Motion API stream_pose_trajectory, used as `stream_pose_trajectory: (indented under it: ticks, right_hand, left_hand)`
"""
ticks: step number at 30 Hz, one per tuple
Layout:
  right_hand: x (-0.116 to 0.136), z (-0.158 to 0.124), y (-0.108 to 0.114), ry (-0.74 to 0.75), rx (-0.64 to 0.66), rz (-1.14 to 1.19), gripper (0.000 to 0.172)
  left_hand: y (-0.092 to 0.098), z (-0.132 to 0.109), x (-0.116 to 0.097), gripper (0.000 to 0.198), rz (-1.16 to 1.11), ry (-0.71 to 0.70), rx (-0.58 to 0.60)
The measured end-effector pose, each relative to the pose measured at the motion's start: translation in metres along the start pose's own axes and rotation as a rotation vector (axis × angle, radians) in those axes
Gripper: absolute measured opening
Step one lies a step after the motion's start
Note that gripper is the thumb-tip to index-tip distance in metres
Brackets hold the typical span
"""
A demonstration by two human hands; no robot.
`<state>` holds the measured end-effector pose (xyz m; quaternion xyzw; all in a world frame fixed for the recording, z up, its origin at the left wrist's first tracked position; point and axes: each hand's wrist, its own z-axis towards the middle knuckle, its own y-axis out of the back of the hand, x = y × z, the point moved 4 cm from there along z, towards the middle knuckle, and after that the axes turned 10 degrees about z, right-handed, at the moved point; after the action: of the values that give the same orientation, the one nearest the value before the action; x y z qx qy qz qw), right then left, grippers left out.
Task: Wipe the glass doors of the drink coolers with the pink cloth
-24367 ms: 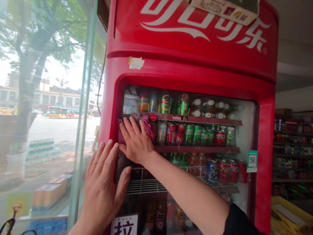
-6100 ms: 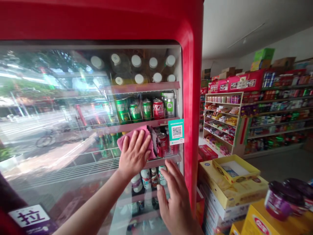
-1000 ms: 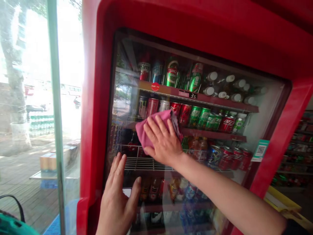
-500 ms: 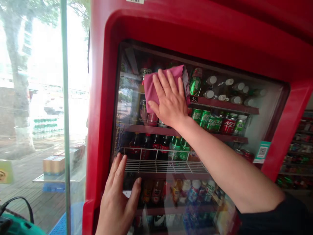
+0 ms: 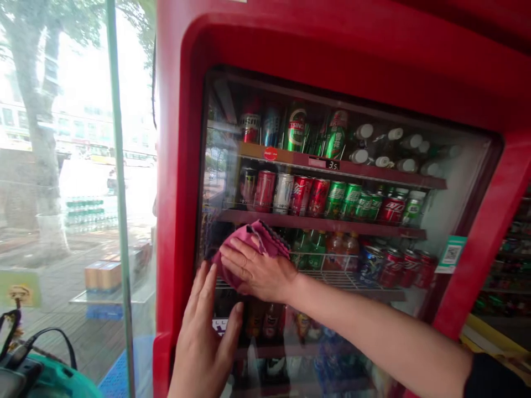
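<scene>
The right hand (image 5: pixel 257 271) has a pink cloth (image 5: pixel 249 249) bunched under its fingers — pressed on the glass door (image 5: pixel 431 204) of a red drinks fridge (image 5: pixel 332 50), low on the left side, just under a shelf of cans (image 5: pixel 323 221). The left hand (image 5: pixel 207 331) is wide open, fingers spread, just below the cloth — it may touch the glass, but I can't tell.

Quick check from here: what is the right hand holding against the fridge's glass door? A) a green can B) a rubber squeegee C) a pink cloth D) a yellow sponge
C: the right hand is curled over a pink cloth, pressing it to the glass door, and the left hand lies open beside it.
</scene>
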<state>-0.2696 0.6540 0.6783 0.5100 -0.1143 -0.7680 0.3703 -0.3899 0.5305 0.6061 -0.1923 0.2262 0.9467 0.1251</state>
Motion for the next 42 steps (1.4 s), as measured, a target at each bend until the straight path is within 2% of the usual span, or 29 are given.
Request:
stream_pose_trajectory:
  ticks: [2,5,10,13,16,18,20,23,26,29,31,33,38,40,42]
  right_hand:
    - [-0.001,-0.007,-0.001,0.048,0.061,0.012,0.073]
    - [-0.029,0.007,0.020,0.007,0.102,-0.014,0.070]
    - [-0.098,0.070,0.071,-0.266,-0.016,-0.042,0.081]
    - [-0.126,0.109,0.085,-0.412,-0.123,-0.064,0.076]
    - [-0.131,0.136,0.080,-0.501,-0.199,-0.033,0.077]
    - [-0.118,0.144,0.073,-0.557,-0.270,-0.002,0.078]
    - [-0.095,0.142,0.064,-0.607,-0.330,0.026,0.076]
    - [-0.050,0.124,0.044,-0.617,-0.318,0.073,0.075]
    - [-0.007,0.093,0.016,-0.531,-0.194,0.109,0.076]
    - [0.021,0.054,-0.008,-0.413,-0.085,0.140,0.073]
    - [0.025,0.023,-0.015,-0.398,-0.077,0.143,0.071]
    - [0.018,-0.013,-0.013,-0.435,-0.123,0.110,0.073]
    - [-0.015,-0.116,0.013,-0.667,-0.338,-0.066,0.084]
    - [-0.020,-0.139,0.018,-0.759,-0.403,-0.106,0.085]
    - [-0.015,-0.141,0.017,-0.872,-0.445,-0.097,0.084]
  left_hand:
    - [0.003,-0.001,-0.001,0.082,0.006,-0.004,0.004]
    - [0.008,-0.002,-0.003,0.081,0.008,0.000,0.001]
    - [0.013,-0.007,-0.001,0.080,0.001,0.024,-0.004]
    - [0.013,-0.012,0.003,0.081,0.011,0.046,0.006]
    - [0.015,-0.015,0.007,0.082,0.034,0.061,0.009]
    - [0.017,-0.016,0.008,0.082,0.036,0.068,0.015]
    - [0.020,-0.017,0.008,0.081,0.031,0.082,0.009]
    - [0.026,-0.018,0.006,0.079,0.036,0.118,-0.051]
    - [0.029,-0.018,0.001,0.079,0.054,0.116,-0.118]
    - [0.026,-0.018,-0.007,0.078,0.044,0.072,-0.110]
    - [0.021,-0.018,-0.012,0.079,0.022,0.046,-0.066]
    - [0.018,-0.020,-0.014,0.079,0.002,0.031,-0.034]
    - [0.010,-0.029,-0.009,0.079,-0.031,0.054,0.013]
    - [0.005,-0.031,-0.005,0.080,-0.046,0.069,0.043]
    - [0.000,-0.033,-0.004,0.079,-0.063,0.080,0.061]
